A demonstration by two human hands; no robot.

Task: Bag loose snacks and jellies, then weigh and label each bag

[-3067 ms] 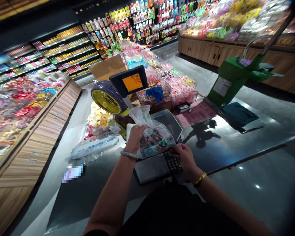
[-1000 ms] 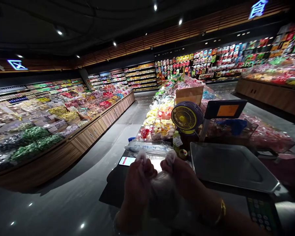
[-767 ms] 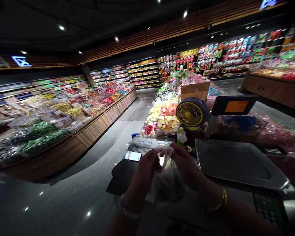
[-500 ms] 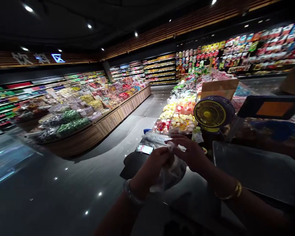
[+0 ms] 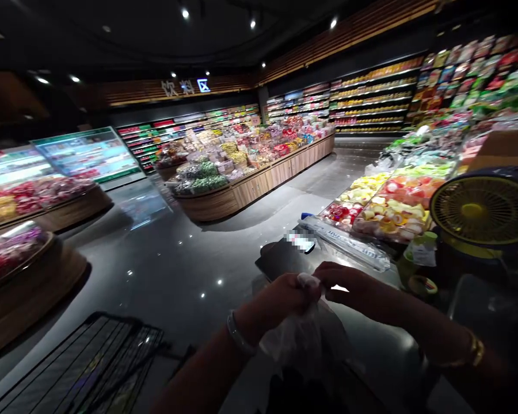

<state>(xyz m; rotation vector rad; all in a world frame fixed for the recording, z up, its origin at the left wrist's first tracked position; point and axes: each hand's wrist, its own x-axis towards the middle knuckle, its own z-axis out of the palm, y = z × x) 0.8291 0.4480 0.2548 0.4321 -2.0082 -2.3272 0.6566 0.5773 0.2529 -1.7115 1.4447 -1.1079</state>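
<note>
Because the left hand pinches its bunched neck, the plastic bag hangs just below both hands, probably so that its own weight draws the neck taut (what it holds is too dark to make out). The right hand curls against the neck's other side; whether it pinches, I cannot tell.

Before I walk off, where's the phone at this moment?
In the head view, the phone lies slightly right of centre on the dark counter, beyond the left hand and just left of the clear plastic packaging.
</note>
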